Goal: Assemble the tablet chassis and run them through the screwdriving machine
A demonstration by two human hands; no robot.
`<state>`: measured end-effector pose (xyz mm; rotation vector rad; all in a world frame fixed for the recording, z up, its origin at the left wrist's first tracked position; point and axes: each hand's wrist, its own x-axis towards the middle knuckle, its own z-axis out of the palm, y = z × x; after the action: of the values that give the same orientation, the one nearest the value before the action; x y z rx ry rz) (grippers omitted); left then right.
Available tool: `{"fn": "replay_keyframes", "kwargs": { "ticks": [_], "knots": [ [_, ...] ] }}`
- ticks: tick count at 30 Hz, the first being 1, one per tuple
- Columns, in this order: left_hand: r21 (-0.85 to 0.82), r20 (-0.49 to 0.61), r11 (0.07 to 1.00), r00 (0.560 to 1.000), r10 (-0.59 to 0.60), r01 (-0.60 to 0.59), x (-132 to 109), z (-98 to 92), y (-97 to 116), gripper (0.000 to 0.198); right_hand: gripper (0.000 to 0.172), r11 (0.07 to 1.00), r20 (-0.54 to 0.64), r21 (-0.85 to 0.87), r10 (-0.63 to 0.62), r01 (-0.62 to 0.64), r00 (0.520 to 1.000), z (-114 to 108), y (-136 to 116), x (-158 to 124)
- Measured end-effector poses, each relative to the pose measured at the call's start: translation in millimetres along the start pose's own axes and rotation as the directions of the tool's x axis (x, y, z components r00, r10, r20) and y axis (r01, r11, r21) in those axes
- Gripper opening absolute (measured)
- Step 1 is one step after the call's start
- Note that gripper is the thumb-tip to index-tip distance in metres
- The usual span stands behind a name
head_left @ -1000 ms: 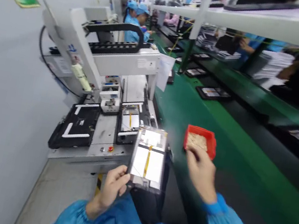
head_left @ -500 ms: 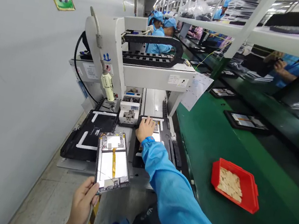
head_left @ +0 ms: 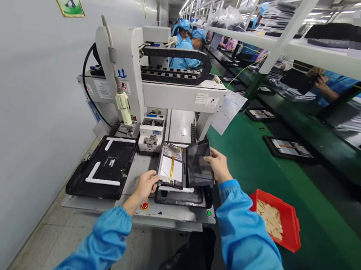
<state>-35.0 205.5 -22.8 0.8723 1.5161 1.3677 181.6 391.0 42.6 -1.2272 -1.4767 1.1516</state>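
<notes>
My left hand [head_left: 145,186] pinches the lower left corner of an open-backed tablet [head_left: 167,167], its white battery and yellow ribbon showing. That tablet is over the right-hand fixture [head_left: 183,197], a black tray with white strips; I cannot tell whether it rests there. To its right, my right hand [head_left: 219,166] grips a tablet [head_left: 200,166] by its right edge. This one is tilted, with its glossy dark face towards me, close against the first tablet. The left-hand fixture [head_left: 110,164], black with white corner strips, holds no tablet.
A white bench machine [head_left: 180,97] with a gantry and a cream screwdriver [head_left: 124,107] stands behind the fixtures. At right, a red bin [head_left: 294,232] of small tan pieces sits on the green conveyor line [head_left: 235,158]. Another open tablet [head_left: 288,148] lies farther along. Co-workers sit beyond.
My left hand has carried its open tablet up and right, over the right-hand fixture. My right hand has lifted a tablet off that fixture and moved right, tilting it up.
</notes>
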Motion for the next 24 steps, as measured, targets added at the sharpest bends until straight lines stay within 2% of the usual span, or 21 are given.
{"fn": "replay_keyframes", "kwargs": {
  "ticks": [2, 6, 9, 10, 12, 14, 15, 17, 18, 21, 22, 23, 24],
  "knots": [
    [0.081, 0.022, 0.997, 1.0, -0.007, 0.005, 10.4, 9.4, 0.8, 0.04, 0.057, 0.997, -0.061, 0.08, -0.009, 0.014, 0.998, -29.0, -3.6, -7.3],
    [0.308, 0.033, 0.951, 0.999, 0.017, -0.026, 17.9, 15.6, 6.7, 0.035, 0.068, 0.971, -0.182, 0.234, -0.011, 0.054, 0.983, -105.0, -24.6, -39.2],
    [0.49, -0.002, 0.865, 0.992, 0.126, -0.109, 10.1, 9.6, 16.2, 0.018, 0.067, 0.972, -0.241, 0.233, 0.023, 0.035, 0.97, -155.6, -40.2, -78.9],
    [0.588, 0.027, 0.79, 0.981, 0.194, -0.173, 5.2, 6.6, 19.0, 0.016, 0.066, 0.976, -0.276, 0.218, 0.043, 0.019, 0.96, -169.2, -43.7, -93.6],
    [0.773, 0.185, 0.543, 0.935, 0.302, -0.328, -7.1, 2.2, 22.4, 0.03, 0.062, 0.984, -0.345, 0.18, 0.075, -0.013, 0.936, -192.1, -48.4, -123.5],
    [0.852, 0.349, 0.285, 0.882, 0.318, -0.44, -22.4, 4.1, 21.1, 0.044, 0.058, 0.989, -0.387, 0.147, 0.084, -0.028, 0.918, -210.6, -51.3, -154.2],
    [0.859, 0.383, 0.22, 0.866, 0.321, -0.462, -31.3, 9.3, 18.3, 0.047, 0.058, 0.99, -0.404, 0.137, 0.09, -0.037, 0.91, -218.8, -52.2, -169.9],
    [0.84, 0.435, 0.173, 0.828, 0.353, -0.515, -51.6, 30.8, 7.7, 0.05, 0.06, 0.989, -0.439, 0.124, 0.125, -0.077, 0.89, -233.8, -52.4, -202.3],
    [0.796, 0.498, 0.173, 0.79, 0.359, -0.58, -62.8, 47.0, 0.1, 0.05, 0.062, 0.988, -0.459, 0.102, 0.148, -0.114, 0.876, -240.9, -51.1, -219.0],
    [0.588, 0.733, 0.21, 0.624, 0.271, -0.781, -94.7, 106.9, -28.0, 0.05, 0.065, 0.969, -0.513, -0.095, 0.15, -0.23, 0.845, -262.3, -40.0, -271.8],
    [0.571, 0.763, 0.217, 0.609, 0.216, -0.792, -102.7, 126.1, -36.9, 0.052, 0.065, 0.946, -0.53, -0.192, 0.124, -0.262, 0.839, -269.8, -34.3, -290.5],
    [0.593, 0.763, 0.215, 0.626, 0.159, -0.776, -108.4, 142.8, -44.5, 0.054, 0.064, 0.913, -0.538, -0.291, 0.089, -0.284, 0.838, -277.3, -28.3, -309.7],
    [0.635, 0.742, 0.202, 0.662, 0.111, -0.746, -111.7, 156.3, -50.4, 0.055, 0.063, 0.874, -0.546, -0.387, 0.04, -0.295, 0.837, -284.9, -22.3, -329.2]
  ]
}}
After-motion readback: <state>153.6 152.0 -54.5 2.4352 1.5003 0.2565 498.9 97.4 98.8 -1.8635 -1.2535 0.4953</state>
